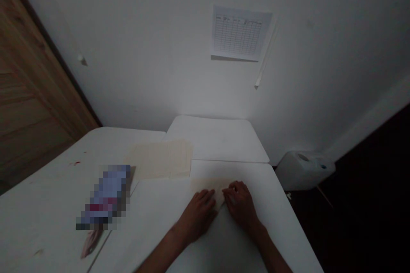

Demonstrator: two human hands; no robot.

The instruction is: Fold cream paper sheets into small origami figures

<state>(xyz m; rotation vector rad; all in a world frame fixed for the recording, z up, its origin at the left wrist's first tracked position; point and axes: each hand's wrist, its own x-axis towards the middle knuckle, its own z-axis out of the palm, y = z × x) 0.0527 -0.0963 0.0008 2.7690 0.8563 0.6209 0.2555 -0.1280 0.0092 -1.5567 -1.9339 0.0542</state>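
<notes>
A thin cream-coloured sheet of paper lies on the white table, with part of it raised between my hands. My left hand rests on its left side, fingers bent and close together against the paper. On the other side, my right hand pinches the sheet between thumb and fingers. The palms and the underside of the paper are hidden, and dim light blurs its edges. Farther left, a batch of similar cream sheets lies flat, overlapping.
A blurred-out blue item stands at the left, a pinkish object below it. Joined white tables reach the wall, where a printed chart hangs. A white plastic container sits right of the table; a wooden door is left.
</notes>
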